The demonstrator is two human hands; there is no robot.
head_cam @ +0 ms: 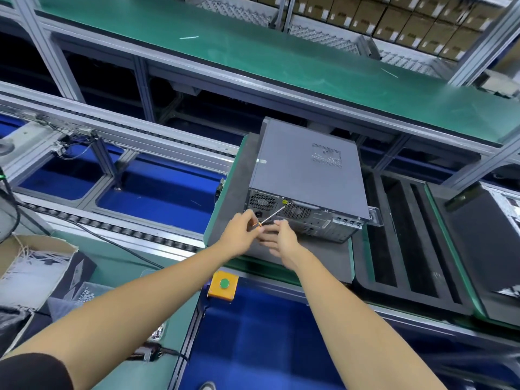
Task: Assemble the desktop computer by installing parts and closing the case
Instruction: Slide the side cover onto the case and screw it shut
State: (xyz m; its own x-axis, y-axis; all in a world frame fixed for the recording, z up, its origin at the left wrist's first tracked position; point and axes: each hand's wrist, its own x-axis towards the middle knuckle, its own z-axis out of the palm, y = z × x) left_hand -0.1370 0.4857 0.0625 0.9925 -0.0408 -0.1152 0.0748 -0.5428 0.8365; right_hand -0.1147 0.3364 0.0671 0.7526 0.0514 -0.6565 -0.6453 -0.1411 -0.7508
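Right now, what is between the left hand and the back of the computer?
In the head view, a thin screwdriver runs from the left hand up to the back of the computer.

Even, bright overhead light is filling the view, no hard shadows showing. Soft glare is sitting on the green shelf mat and on the grey computer case top. Wide-angle distortion is bending the aluminium frame rails and stretching both forearms toward the lower corners. Centre is staying reasonably sharp; the left hand and right hand are showing slight motion blur. Bottom right corner is smearing badly. Space under the shelf is falling dark.
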